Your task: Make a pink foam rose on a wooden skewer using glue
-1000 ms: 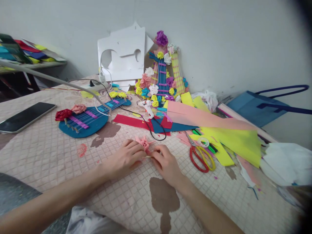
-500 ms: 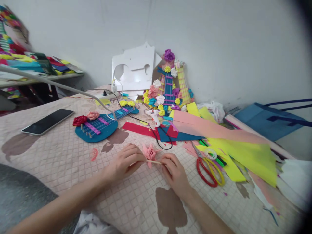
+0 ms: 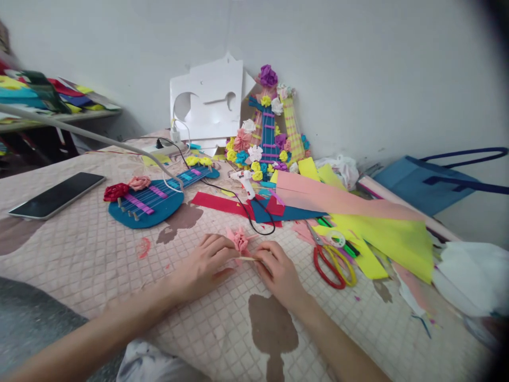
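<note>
A small pink crepe-paper flower (image 3: 240, 241) lies on the patterned tablecloth between my hands, its petals crumpled around a bunched middle. A thin, pale wooden stick (image 3: 248, 259) runs across its near side. My right hand (image 3: 280, 273) pinches the stick's right end between thumb and fingers. From the left, my left hand (image 3: 209, 262) reaches toward the stick's other end, fingers stretched out and thumb apart below them. Its fingertips are at the flower's edge; whether they press on the stick or the paper, I cannot tell.
Scissors (image 3: 330, 265), tape (image 3: 337, 239) and yellow paper (image 3: 382, 241) lie right. A white glue gun (image 3: 244, 183) with a black cord stands beyond the flower. Left are a blue paper guitar (image 3: 159, 204) and a phone (image 3: 59, 195). Flower-trimmed guitars (image 3: 270, 132) lean against the wall.
The view has shifted slightly, moving the scene left and up. My left thumb has come away from its fingers, while my right hand keeps its pinch on the stick.
</note>
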A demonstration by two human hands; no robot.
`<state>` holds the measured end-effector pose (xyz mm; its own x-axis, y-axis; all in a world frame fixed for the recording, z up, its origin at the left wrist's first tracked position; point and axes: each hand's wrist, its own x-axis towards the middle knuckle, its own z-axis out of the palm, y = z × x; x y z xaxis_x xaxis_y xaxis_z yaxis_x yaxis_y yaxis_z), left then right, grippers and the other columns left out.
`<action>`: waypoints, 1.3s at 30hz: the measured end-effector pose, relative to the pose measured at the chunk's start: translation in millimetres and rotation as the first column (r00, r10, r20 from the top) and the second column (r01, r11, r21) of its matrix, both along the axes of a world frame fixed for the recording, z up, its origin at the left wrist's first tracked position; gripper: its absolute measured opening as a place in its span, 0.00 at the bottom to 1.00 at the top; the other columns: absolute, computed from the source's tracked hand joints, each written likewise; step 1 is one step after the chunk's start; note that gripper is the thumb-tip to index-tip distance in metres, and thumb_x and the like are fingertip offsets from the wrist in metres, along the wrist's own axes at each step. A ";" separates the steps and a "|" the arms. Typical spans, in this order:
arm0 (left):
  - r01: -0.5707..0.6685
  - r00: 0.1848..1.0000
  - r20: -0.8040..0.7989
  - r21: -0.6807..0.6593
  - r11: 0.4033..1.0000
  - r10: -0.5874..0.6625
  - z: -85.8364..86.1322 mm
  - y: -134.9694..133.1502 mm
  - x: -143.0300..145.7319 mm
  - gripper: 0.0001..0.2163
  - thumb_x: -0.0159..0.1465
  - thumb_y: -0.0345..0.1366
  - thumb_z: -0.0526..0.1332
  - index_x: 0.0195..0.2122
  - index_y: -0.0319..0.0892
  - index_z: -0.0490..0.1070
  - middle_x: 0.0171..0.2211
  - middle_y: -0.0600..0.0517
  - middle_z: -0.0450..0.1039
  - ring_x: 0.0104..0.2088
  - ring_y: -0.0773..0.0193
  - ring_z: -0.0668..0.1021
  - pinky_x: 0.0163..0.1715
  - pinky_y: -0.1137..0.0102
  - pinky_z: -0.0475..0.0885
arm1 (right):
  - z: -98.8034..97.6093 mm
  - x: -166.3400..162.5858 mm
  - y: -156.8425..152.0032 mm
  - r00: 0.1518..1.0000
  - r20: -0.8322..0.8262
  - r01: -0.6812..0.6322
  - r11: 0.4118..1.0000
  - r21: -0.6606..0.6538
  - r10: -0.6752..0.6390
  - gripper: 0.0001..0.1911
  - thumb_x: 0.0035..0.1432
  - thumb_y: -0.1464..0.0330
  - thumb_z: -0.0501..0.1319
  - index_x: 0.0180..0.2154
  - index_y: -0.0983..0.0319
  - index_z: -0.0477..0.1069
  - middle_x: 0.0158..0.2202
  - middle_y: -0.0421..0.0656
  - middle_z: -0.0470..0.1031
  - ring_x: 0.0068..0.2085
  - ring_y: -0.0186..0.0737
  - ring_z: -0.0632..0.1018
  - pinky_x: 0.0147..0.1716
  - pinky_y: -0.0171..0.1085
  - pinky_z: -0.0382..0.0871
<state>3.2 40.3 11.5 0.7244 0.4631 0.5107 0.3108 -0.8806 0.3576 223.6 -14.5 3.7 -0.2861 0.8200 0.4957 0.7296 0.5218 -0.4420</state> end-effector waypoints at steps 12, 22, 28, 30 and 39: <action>-0.038 0.995 -0.085 0.127 0.991 0.049 -11.2 1.3 9.4 0.06 0.67 0.31 0.55 0.44 0.44 0.67 0.41 0.50 0.71 0.44 0.59 0.70 0.47 0.59 0.60 | -5.5 -8.7 4.6 0.999 0.023 -0.034 0.999 -0.009 0.035 0.11 0.61 0.76 0.54 0.43 0.61 0.69 0.44 0.48 0.67 0.47 0.44 0.70 0.44 0.42 0.70; -0.066 0.990 -0.107 0.206 0.976 0.089 -10.2 -1.1 11.4 0.05 0.67 0.31 0.55 0.42 0.42 0.68 0.40 0.51 0.72 0.42 0.61 0.70 0.48 0.59 0.59 | -6.0 -13.2 6.9 0.998 0.035 -0.048 0.999 0.001 0.048 0.11 0.61 0.75 0.54 0.45 0.60 0.69 0.45 0.49 0.68 0.48 0.45 0.70 0.45 0.44 0.71; -0.065 0.989 -0.117 0.225 0.972 0.093 -10.5 0.0 11.6 0.05 0.68 0.30 0.54 0.40 0.41 0.69 0.39 0.50 0.73 0.41 0.61 0.70 0.48 0.59 0.59 | -5.1 -15.4 7.9 0.995 0.077 -0.066 0.997 0.028 0.064 0.09 0.62 0.74 0.54 0.43 0.61 0.69 0.45 0.49 0.68 0.48 0.45 0.70 0.46 0.43 0.71; -0.062 0.990 -0.112 0.226 0.972 0.089 -9.7 0.1 11.9 0.06 0.68 0.30 0.53 0.39 0.41 0.69 0.38 0.50 0.73 0.40 0.61 0.71 0.47 0.60 0.59 | -5.3 -15.2 7.5 0.992 0.105 -0.069 0.997 0.034 0.065 0.08 0.62 0.73 0.54 0.42 0.61 0.69 0.45 0.49 0.68 0.47 0.45 0.70 0.45 0.43 0.71; -0.068 0.993 -0.081 0.209 0.976 0.086 -7.2 -0.9 13.7 0.06 0.68 0.31 0.53 0.38 0.41 0.70 0.37 0.51 0.73 0.39 0.61 0.71 0.45 0.60 0.60 | -6.9 -16.6 7.0 0.976 0.216 -0.051 0.996 0.077 0.033 0.05 0.61 0.71 0.56 0.39 0.63 0.69 0.44 0.50 0.69 0.44 0.44 0.71 0.42 0.42 0.71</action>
<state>16.9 39.3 4.3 0.7374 0.4107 0.5362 0.4028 -0.9047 0.1391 207.0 -7.6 -3.2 -0.4263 0.7643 0.4838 0.7792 0.5819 -0.2327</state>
